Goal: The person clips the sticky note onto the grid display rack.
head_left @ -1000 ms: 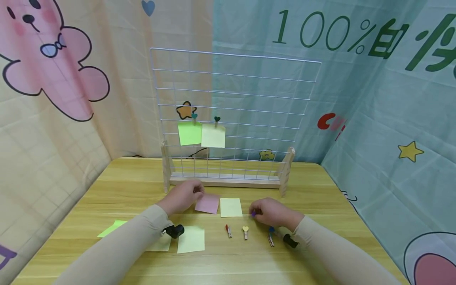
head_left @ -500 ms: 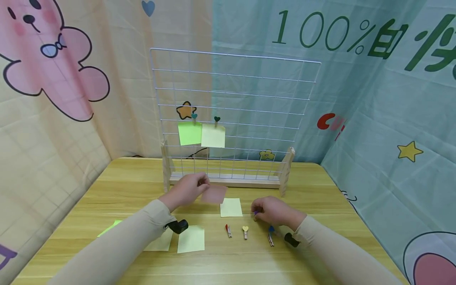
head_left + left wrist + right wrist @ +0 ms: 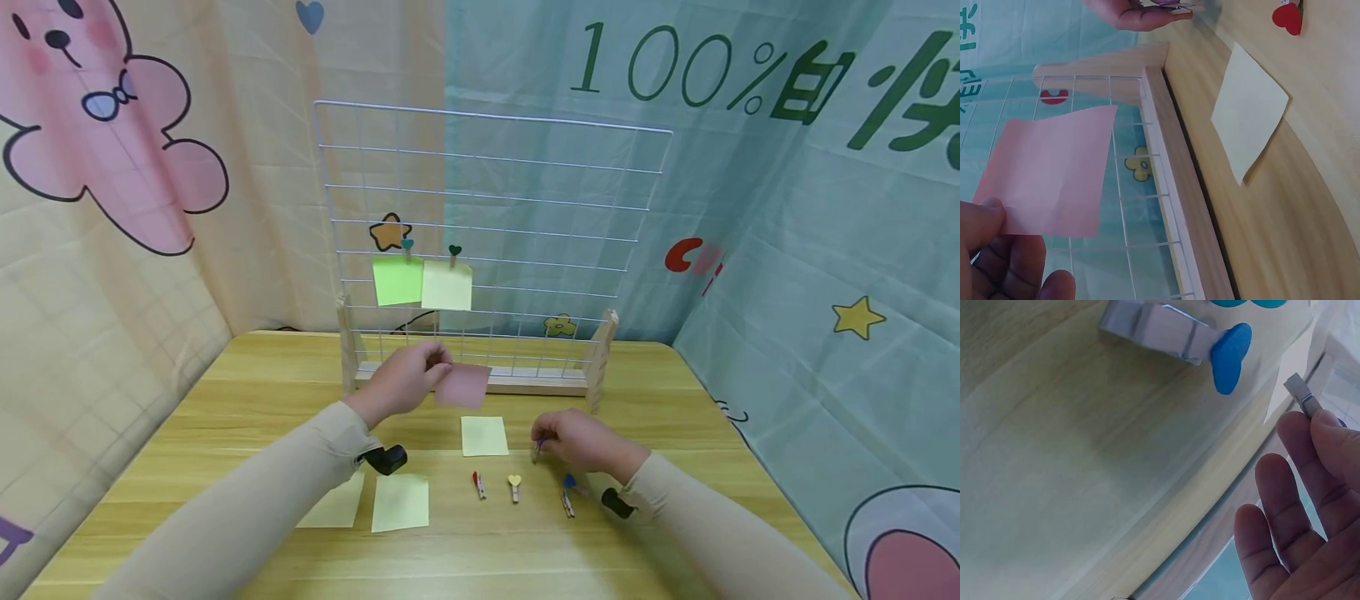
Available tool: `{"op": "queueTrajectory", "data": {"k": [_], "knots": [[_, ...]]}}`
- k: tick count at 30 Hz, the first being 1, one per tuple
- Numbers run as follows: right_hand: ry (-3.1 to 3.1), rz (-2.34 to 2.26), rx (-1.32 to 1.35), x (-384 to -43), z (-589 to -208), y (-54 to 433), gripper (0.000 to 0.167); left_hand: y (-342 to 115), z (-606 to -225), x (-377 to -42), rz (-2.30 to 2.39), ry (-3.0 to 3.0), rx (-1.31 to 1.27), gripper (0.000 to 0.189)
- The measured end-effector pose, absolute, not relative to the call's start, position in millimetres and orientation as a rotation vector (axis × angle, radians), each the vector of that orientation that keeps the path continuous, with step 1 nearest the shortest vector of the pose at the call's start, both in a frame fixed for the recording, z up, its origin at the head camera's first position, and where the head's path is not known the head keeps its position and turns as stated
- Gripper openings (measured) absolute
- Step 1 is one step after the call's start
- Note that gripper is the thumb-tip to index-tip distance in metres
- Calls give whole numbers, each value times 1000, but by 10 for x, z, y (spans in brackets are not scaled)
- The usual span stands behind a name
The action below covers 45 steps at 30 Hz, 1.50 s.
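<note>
My left hand pinches a pink sticky note by its left edge, above the table just before the wire grid rack. Thumb and fingertip grip the note's corner in the left wrist view. A small wooden clothespin with a purple end is pinched between thumb and index finger of my right hand; its other fingers are spread loosely. On the rack hang a green note and a pale yellow note, each under a heart clothespin. Another pale note lies between my hands.
On the table lie a red-heart clothespin, a yellow-heart clothespin and a blue-heart clothespin. Two pale notes lie front left, one partly under the left forearm. Printed curtains surround the table.
My left hand has lifted the pink note off the table and carried it up and right toward the rack. The right hand has shifted slightly, still holding the clothespin.
</note>
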State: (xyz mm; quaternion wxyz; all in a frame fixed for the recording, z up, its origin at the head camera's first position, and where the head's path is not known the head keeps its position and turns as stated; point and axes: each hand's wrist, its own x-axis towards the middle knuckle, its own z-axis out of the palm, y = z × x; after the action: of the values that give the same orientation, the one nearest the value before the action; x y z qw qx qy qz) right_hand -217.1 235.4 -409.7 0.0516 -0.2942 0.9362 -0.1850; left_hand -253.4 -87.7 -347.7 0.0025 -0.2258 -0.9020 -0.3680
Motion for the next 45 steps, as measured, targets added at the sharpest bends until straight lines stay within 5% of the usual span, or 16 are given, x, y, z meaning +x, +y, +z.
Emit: {"op": "queueTrajectory", "data": {"k": [45], "knots": [[3011,-645,-917,-2203,-3878,2417,8,-450,-2940,-2798,-1383,-2522,-620,16]]}}
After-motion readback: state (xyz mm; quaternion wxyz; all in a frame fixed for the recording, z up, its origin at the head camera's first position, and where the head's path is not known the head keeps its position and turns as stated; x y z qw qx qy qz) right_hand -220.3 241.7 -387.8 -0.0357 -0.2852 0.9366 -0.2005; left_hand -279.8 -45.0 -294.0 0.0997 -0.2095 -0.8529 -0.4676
